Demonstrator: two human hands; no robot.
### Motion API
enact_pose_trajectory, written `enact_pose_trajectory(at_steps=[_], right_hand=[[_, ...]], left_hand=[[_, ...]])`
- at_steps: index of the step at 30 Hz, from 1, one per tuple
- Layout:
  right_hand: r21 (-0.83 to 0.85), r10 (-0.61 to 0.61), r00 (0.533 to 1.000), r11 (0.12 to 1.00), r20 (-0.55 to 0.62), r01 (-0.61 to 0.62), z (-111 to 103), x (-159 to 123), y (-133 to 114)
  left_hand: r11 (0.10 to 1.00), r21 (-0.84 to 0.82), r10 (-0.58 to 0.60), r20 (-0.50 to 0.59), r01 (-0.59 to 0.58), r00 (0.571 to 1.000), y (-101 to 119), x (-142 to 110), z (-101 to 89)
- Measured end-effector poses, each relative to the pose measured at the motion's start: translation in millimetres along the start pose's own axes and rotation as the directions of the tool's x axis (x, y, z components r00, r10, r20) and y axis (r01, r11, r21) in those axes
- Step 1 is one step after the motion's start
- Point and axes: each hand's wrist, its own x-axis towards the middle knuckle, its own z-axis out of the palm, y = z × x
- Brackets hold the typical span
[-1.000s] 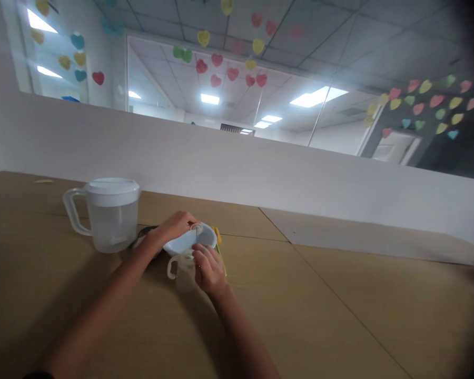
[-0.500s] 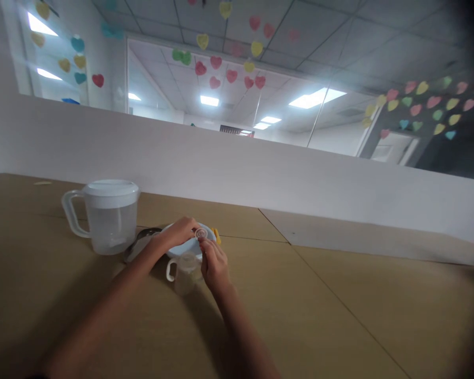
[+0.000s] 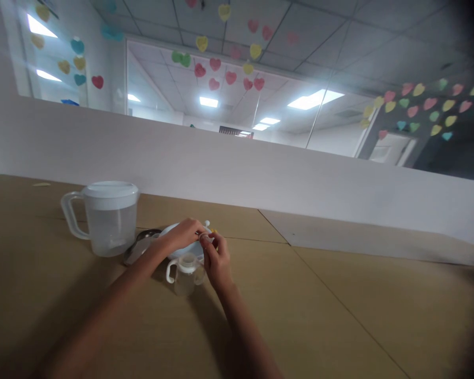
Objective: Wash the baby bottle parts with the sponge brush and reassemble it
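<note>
My left hand (image 3: 188, 233) is closed, its fingertips pinching a small clear round piece (image 3: 204, 238) that looks like a bottle nipple. My right hand (image 3: 217, 259) grips the same piece from the right, fingers pressed together. A small white knob (image 3: 207, 223) shows just above the fingertips; whether it belongs to the piece I cannot tell. Both hands are over a white bowl (image 3: 167, 230), partly hidden by them. Just in front of the bowl, a clear two-handled baby bottle (image 3: 185, 281) stands upright with an open top and a white collar.
A large clear pitcher (image 3: 111, 226) with a white lid stands at the left, handle to the left. A shiny metal dish (image 3: 133, 251) sits between pitcher and bowl, partly behind my left forearm. Something yellow (image 3: 214, 231) peeks out behind the bowl. A white wall (image 3: 237, 168) bounds the table's back.
My right hand has moved up from beside the bottle's top to meet my left hand. The clear piece, earlier at the left hand, is now between both. The white knob has come into sight.
</note>
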Motion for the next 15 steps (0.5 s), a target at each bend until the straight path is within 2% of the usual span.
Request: enact_pose_trajectory(at_steps=[7,15], right_hand=[[-0.045,-0.072,0.996,0.996,0.059,0.075,-1.1,-1.9,-3.6],[-0.050,-0.128,0.992,0.991,0.012,0.128,-4.7,-0.3,-8.7]], left_hand=[[0.998,-0.061,-0.024,-0.014,0.023,1.000,-9.0,-1.8,-4.2],[0.997,-0.014,-0.074,-0.011,0.074,0.997,-9.8,-0.8,-3.6]])
